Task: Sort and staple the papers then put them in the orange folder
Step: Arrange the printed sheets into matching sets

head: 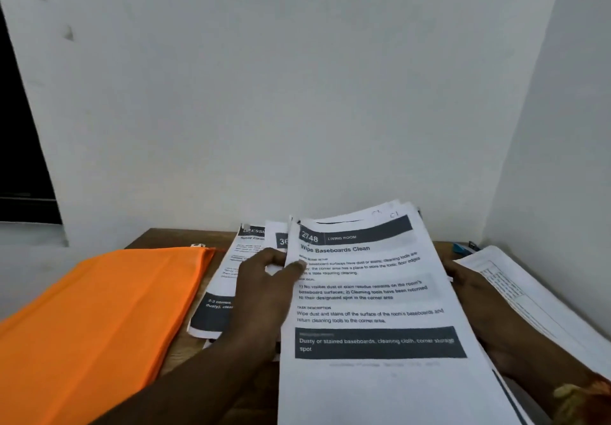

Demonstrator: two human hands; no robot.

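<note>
My left hand (264, 279) pinches the paper stack (373, 309); right hand (479, 302) behind it, grip hidden; orange folder (99, 309) lower left.

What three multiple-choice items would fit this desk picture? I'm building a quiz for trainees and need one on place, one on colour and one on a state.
1. Where does the orange folder lie relative to the stack of papers?
A) on top of it B) to its left C) to its right
2. What colour is the top sheet's header band?
A) dark grey B) red C) green
3. What is the left hand doing?
A) lying flat on the folder B) holding a stapler C) pinching the top sheet's left edge

Answers: 1 B, the folder lies left of the stack. 2 A, the band behind "LIVING ROOM" is dark grey. 3 C, its thumb presses on that edge.
</note>
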